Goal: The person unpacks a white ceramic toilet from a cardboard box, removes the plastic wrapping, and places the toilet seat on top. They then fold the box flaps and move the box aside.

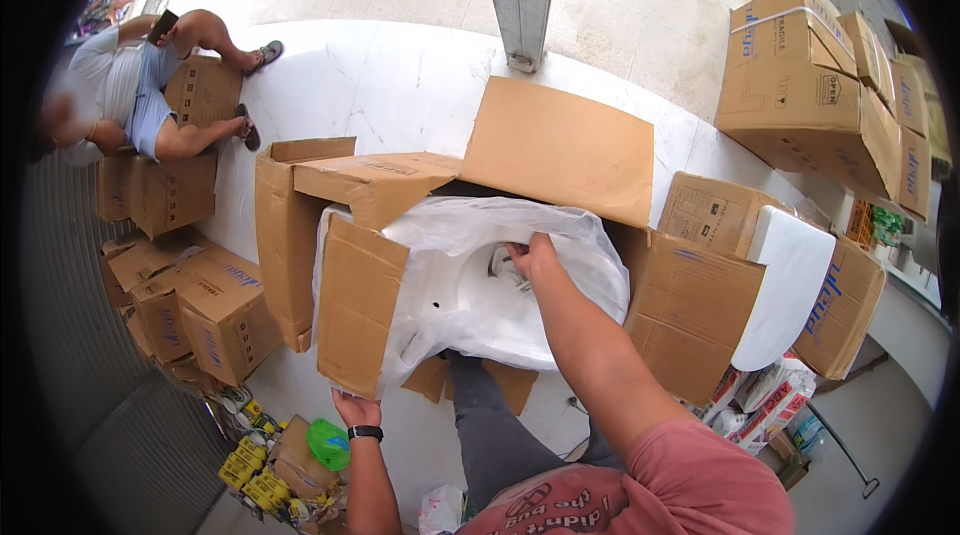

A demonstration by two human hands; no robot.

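A white ceramic toilet point(435, 280), partly covered by clear plastic film point(517, 212), lies in an opened cardboard box point(694, 310) before me. My right hand point(531, 256) reaches across the bowl, its fingers hooked into the hollow. Just beside those fingers is a dark-edged opening with plastic in it, whose detail I cannot make out. My left hand point(356, 409) is palm up under the near left corner of the toilet, gripping there. A loose cardboard piece point(363, 306) rests over that end and hides part of it.
A metal post point(521, 2) stands beyond the box. A seated person point(142, 84) holds a phone at the far left. Cartons point(217, 302) are stacked left, more cartons point(802, 84) right. A white lid-shaped panel point(787, 287) leans at right. Yellow packs point(255, 475) lie near left.
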